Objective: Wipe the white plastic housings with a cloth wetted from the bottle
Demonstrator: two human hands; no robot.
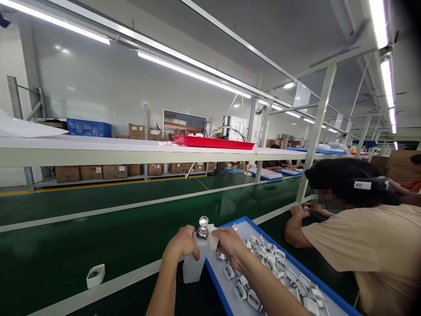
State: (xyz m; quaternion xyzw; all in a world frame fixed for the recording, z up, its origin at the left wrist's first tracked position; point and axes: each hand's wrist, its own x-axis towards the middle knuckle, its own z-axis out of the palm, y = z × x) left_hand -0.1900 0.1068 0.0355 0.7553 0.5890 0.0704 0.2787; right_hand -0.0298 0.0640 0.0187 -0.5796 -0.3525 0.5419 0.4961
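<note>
My left hand (182, 245) wrapped round white plastic bottle (194, 263) at 6 o'clock on surface, right hand (228, 245) pinching white wipe (212, 241) against metal pump cap (203, 228). Bottle looks stiff, light, slick-ish; body grip best, cap wobbly I reckon.

Wearer's body as visible: two forearms entering from the lower frame edge, ending in the left hand (180, 245) and right hand (230, 245). Both forearms are bare, with no sleeve reaching into view. No gloves, rings, watch or wristband are seen. Upper arms and torso lie outside the picture
</note>
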